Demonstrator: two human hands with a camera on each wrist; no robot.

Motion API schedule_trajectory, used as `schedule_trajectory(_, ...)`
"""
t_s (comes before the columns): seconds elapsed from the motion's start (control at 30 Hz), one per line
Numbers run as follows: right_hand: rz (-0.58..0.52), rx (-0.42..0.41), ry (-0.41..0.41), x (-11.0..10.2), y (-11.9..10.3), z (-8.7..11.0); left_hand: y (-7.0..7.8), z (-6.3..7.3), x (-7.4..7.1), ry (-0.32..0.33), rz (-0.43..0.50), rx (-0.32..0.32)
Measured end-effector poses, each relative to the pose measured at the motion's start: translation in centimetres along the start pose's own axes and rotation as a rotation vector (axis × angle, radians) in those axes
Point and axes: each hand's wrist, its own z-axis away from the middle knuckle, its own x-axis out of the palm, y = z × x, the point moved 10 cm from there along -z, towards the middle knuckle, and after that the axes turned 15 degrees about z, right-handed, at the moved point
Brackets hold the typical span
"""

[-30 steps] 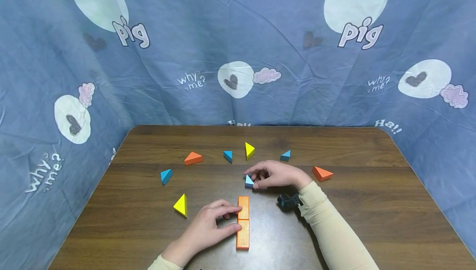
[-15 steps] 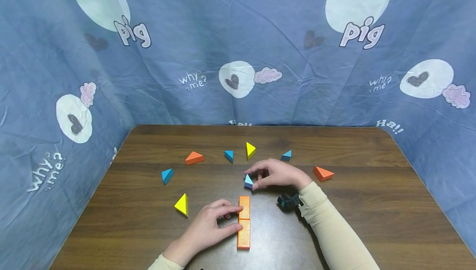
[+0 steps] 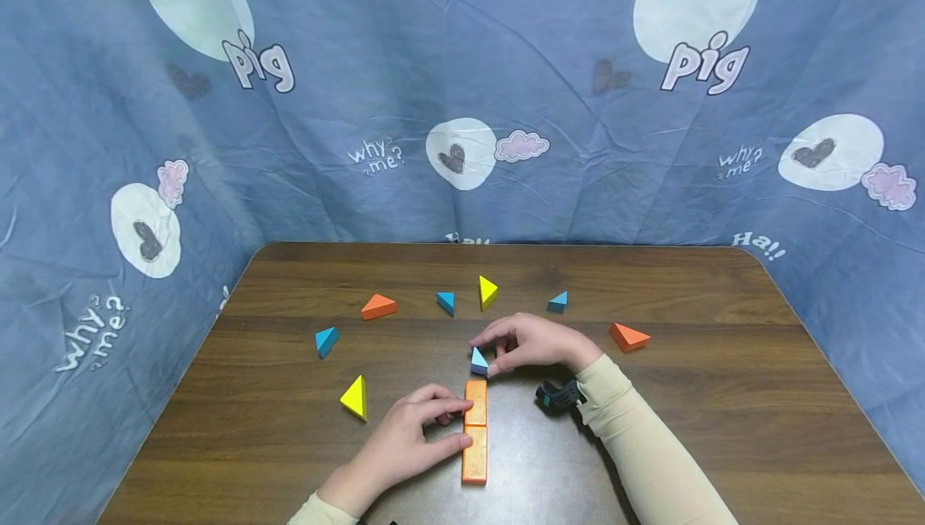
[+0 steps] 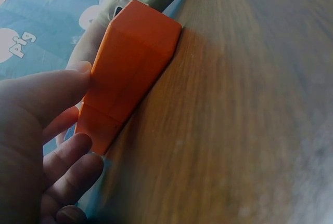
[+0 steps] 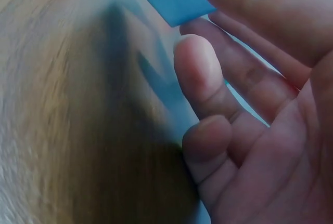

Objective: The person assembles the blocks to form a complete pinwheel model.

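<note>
Two orange rectangular blocks (image 3: 474, 454) lie end to end in a line on the wooden table. My left hand (image 3: 413, 438) is on their left side, its thumb touching the near block and its index fingertip at the far one. In the left wrist view the thumb (image 4: 57, 90) rests against the orange block's side (image 4: 122, 68). My right hand (image 3: 538, 342) pinches a small blue triangular block (image 3: 478, 362) between thumb and index finger, just beyond the far end of the orange line. The right wrist view shows the blue block (image 5: 179, 0) partly hidden by the thumb.
Around the hands lie yellow triangular blocks (image 3: 355, 398), orange triangular blocks (image 3: 629, 338) and blue triangular blocks (image 3: 327, 342), spread in an arc on the table (image 3: 723, 421). A black wrist strap (image 3: 558, 395) hangs at the right wrist. A blue printed cloth (image 3: 332, 107) stands behind the table.
My right hand has brought the blue triangular block slightly left and nearer, close to the far end of the orange blocks. The left hand stays in place.
</note>
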Motion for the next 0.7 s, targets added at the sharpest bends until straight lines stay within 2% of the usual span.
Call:
schedule_trajectory(0.27, -0.014, -0.034, -0.023, 0.1, -0.9, -0.1, -0.1, 0.0, 0.0, -0.002, 0.006, -0.007)
schedule_trajectory(0.7, -0.019, -0.053, -0.047, 0.8, -1.2, -0.3, 0.1, 0.0, 0.0, -0.001, 0.005, 0.002)
